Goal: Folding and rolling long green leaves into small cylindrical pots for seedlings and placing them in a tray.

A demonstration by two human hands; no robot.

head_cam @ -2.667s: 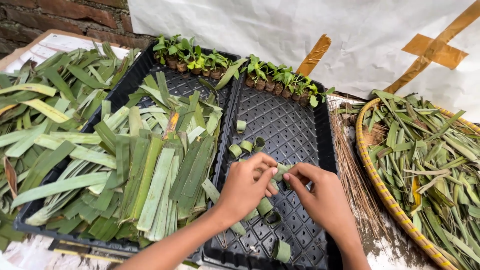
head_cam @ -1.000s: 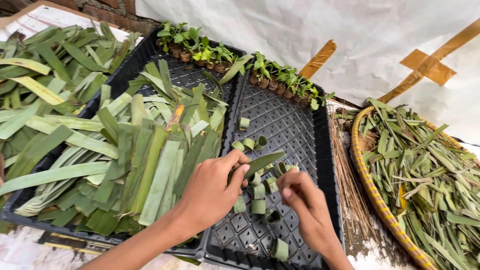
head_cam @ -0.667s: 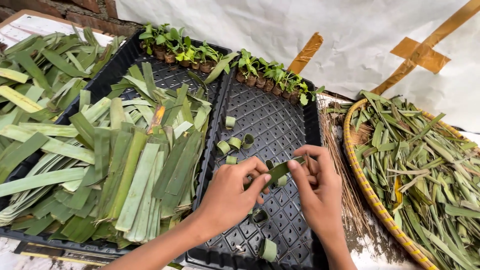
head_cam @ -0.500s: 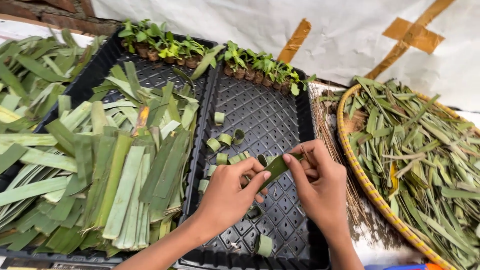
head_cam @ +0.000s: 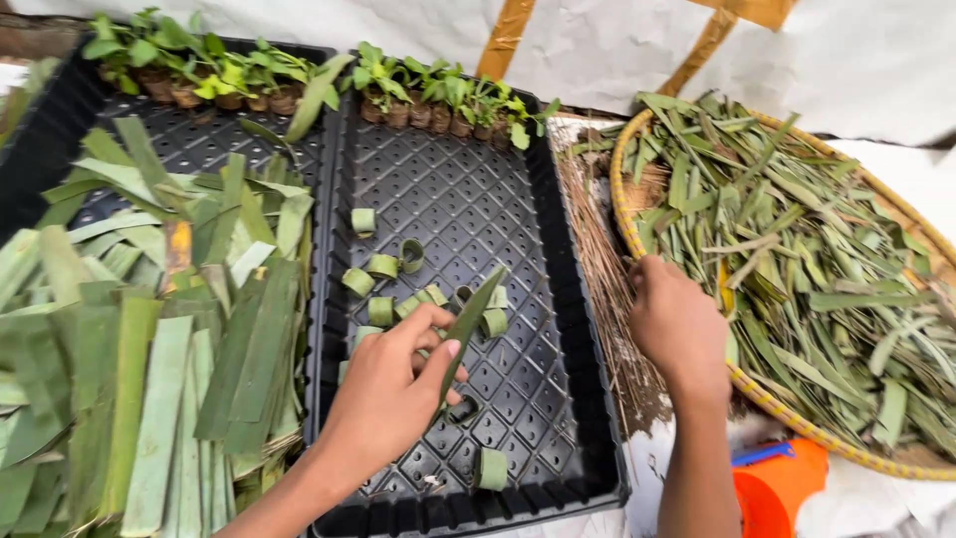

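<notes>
My left hand holds a long green leaf strip upright over the black perforated tray. Several small rolled leaf rings lie scattered on that tray near the hand. My right hand is off to the right, over the thin brown sticks beside the woven basket rim; its fingers are curled and I cannot see what they hold.
A second black tray on the left is piled with cut flat leaf strips. Small seedlings in leaf pots line the trays' far edge. The basket holds leaf scraps. An orange container sits bottom right.
My right hand has let go of the leaf strip and moved right to the sticks by the basket. My left hand keeps the strip. The view has shifted lower and rightward.
</notes>
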